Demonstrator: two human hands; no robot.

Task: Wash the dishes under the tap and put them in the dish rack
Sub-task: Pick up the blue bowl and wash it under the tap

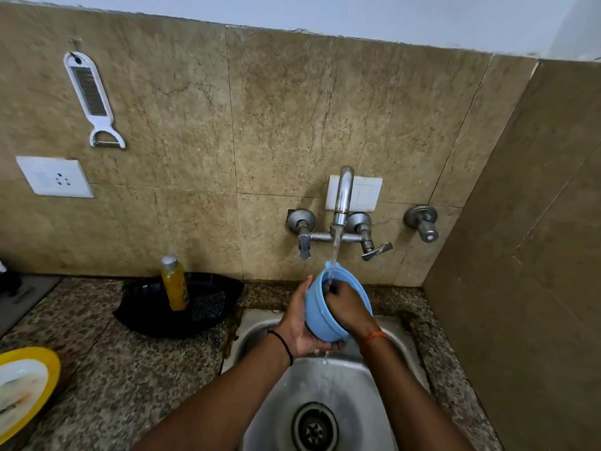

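Your left hand (pixel 300 323) cradles round blue plastic bowl (pixel 320 315) at 12 o'clock; right hand (pixel 346 305) scrubs inside, grip unclear. Wet bowl may slip into steel sink (pixel 325 385).

The bowl (pixel 320 315) is light blue. The sink (pixel 328 385) is grey steel, and the tap (pixel 341 203) is dull silver. The counter (pixel 130 369) has a speckled pattern of brown, grey and black. The wall tiles (pixel 292 125) are tan with thin dark veins. The bottle (pixel 175 284) is orange-yellow with a silver cap. The tray (pixel 146 307) is black. The plate (pixel 52 369) has a yellow rim and a white centre. The grater (pixel 92 96) and the socket (pixel 55 177) are white.
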